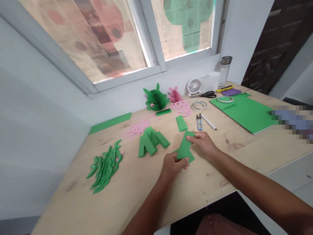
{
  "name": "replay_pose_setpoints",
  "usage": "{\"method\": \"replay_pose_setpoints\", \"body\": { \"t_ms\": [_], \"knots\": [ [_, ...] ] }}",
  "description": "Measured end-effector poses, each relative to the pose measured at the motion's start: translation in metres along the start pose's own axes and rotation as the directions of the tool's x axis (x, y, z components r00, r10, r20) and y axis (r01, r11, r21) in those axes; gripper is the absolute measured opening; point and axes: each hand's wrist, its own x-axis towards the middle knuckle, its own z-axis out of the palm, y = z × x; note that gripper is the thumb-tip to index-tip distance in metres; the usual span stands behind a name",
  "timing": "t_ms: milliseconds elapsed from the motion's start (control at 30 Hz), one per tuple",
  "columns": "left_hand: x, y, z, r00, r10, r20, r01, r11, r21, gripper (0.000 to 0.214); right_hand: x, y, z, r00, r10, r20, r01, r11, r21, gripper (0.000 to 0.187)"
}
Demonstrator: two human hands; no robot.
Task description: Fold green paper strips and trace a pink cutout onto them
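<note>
Between both hands, just over the near middle of the table, is a folded strip of green paper. My left hand pinches its lower end, thumb on top. At the upper end, my right hand grips the strip between thumb and fingers. Another green piece shows beneath it; whether it is joined I cannot tell. Left of my hands stand several folded green paper strips, spread like tents. A smaller folded green piece lies just beyond my right hand.
Green cut-out scraps heap at left, near pink scraps. Blue thread snips and a white pen lie beyond my right hand. Black scissors, a small fan and a glass bottle line the back. Green sheets lie right.
</note>
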Motion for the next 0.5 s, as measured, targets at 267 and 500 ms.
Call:
{"method": "replay_pose_setpoints", "body": {
  "t_ms": [267,500],
  "knots": [
    [0.000,0.004,-0.003,1.000,-0.024,0.011,0.024,1.000,0.012,0.023,-0.001,0.000,0.002,0.999,-0.014,-0.031,0.014,1.000,0.001,0.031],
    [0.000,0.002,-0.003,0.998,-0.017,0.058,0.016,1.000,0.008,0.023,0.008,0.005,-0.009,0.990,-0.028,-0.138,0.029,1.000,0.004,0.034]
  ]
}}
